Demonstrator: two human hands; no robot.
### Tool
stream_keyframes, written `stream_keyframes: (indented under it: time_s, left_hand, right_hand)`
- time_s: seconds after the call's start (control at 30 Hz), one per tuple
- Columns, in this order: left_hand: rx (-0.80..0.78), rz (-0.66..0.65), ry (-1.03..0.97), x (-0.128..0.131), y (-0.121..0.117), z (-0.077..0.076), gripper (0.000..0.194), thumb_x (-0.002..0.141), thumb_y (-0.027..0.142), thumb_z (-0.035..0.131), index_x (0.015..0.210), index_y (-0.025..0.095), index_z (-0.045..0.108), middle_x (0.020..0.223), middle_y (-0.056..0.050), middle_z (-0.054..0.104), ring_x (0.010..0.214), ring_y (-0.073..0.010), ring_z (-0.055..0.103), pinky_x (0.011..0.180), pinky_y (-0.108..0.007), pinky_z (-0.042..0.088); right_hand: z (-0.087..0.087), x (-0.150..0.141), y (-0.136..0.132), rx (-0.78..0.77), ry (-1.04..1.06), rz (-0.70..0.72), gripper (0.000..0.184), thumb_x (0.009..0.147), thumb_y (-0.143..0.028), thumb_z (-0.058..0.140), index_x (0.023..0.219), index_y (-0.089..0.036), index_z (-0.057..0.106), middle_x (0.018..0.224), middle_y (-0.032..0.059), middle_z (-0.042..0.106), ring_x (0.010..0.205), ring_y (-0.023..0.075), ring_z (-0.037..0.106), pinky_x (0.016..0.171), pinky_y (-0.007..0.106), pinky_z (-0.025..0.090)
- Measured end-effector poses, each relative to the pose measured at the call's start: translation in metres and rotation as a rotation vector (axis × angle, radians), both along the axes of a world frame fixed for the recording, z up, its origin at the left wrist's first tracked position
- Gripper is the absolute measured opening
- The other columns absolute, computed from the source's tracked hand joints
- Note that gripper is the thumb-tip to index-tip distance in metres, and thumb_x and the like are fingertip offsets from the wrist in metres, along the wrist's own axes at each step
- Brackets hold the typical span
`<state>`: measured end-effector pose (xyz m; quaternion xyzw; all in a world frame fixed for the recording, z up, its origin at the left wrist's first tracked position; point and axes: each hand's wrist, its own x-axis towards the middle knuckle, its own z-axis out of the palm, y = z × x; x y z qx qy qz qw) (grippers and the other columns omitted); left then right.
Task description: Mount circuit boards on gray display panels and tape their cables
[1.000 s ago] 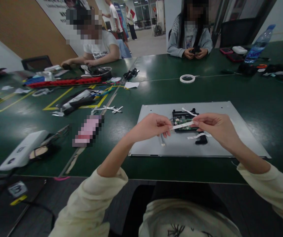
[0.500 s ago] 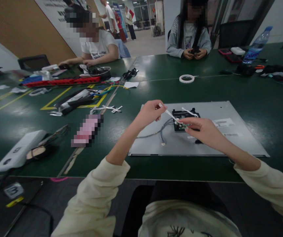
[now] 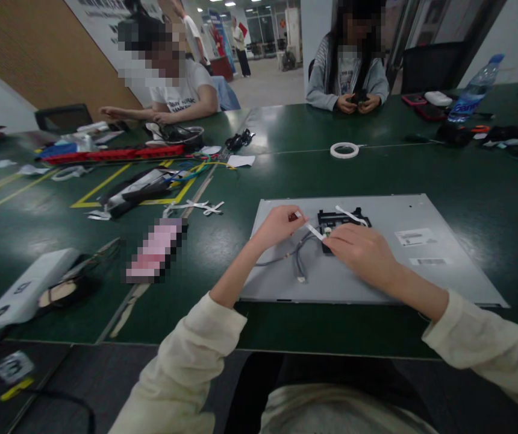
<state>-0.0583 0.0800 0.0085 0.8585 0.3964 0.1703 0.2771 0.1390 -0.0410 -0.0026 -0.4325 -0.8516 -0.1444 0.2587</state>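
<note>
A short white strip of tape (image 3: 314, 231) stretches between my two hands above a flat grey panel (image 3: 259, 289). My left hand (image 3: 278, 228) pinches its upper left end. At the lower right end my right hand (image 3: 362, 248) has its fingers closed on the strip. Behind the right hand, partly hidden by it, is a black plastic frame (image 3: 327, 216) on the panel. Another white strip (image 3: 350, 214) lies across the frame's top. A bit of small green circuit board shows beside my right fingertips. Grey cables (image 3: 299, 256) with a white connector curve over the panel.
A white tape roll (image 3: 344, 150) lies beyond the panel. Left are cut white strips (image 3: 214, 208), a pink phone (image 3: 155, 250), a white power bank (image 3: 28, 289) and a cable bundle (image 3: 139, 188). A water bottle (image 3: 474, 90) stands far right. Two people sit across the table.
My right fingers have moved from the small circuit board's edge to the strip's lower end. The view has tilted slightly, so the panel and both hands appear lower.
</note>
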Motion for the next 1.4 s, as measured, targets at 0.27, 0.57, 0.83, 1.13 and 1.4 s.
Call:
stream_keyframes:
  time_s: [0.27,0.57,0.83,1.13,1.4]
  left_hand:
    - [0.242,-0.123,0.307,0.003,-0.005,-0.006,0.023,0.092,0.032,0.043,0.087,0.016,0.058,0.078,-0.004,0.062,0.072,-0.0148,0.056,0.064,-0.024,0.035]
    - [0.363,-0.196,0.491,0.003,-0.004,-0.009,0.023,0.096,0.034,0.036,0.098,0.016,0.051,0.084,-0.006,0.063,0.075,-0.0188,0.06,0.061,-0.026,0.033]
    - [0.333,-0.165,0.537,0.006,-0.009,-0.005,0.025,0.097,0.035,0.034,0.1,0.016,0.05,0.088,-0.007,0.064,0.077,-0.0188,0.061,0.063,-0.025,0.034]
    - [0.324,-0.124,0.506,0.007,-0.006,-0.006,0.024,0.096,0.037,0.037,0.094,0.018,0.052,0.086,-0.006,0.065,0.074,-0.019,0.062,0.059,-0.026,0.032]
    - [0.25,-0.06,0.485,0.007,-0.005,0.003,0.023,0.095,0.038,0.04,0.096,0.019,0.052,0.085,-0.006,0.067,0.077,-0.0192,0.063,0.06,-0.025,0.035]
  right_hand:
    - [-0.017,-0.019,0.003,0.033,-0.064,0.084,0.022,0.089,-0.006,0.045,0.097,-0.008,0.065,0.118,0.0136,0.059,0.117,0.0234,0.051,0.099,0.039,0.043]
    - [-0.021,-0.028,0.001,-0.024,-0.118,0.096,0.022,0.09,-0.005,0.041,0.096,-0.008,0.063,0.111,0.0144,0.063,0.116,0.0227,0.054,0.106,0.041,0.038]
    - [-0.026,-0.026,0.002,-0.038,-0.106,0.055,0.027,0.09,-0.005,0.04,0.105,-0.008,0.061,0.113,0.0152,0.063,0.117,0.0231,0.053,0.105,0.041,0.04]
    - [-0.027,-0.03,0.001,-0.124,-0.059,0.062,0.027,0.089,-0.006,0.04,0.105,-0.009,0.061,0.114,0.0125,0.062,0.122,0.0229,0.048,0.106,0.041,0.039]
    - [-0.027,-0.036,0.0,-0.142,-0.008,0.077,0.023,0.087,-0.009,0.045,0.102,-0.01,0.063,0.117,0.0123,0.061,0.121,0.0209,0.049,0.109,0.039,0.037]
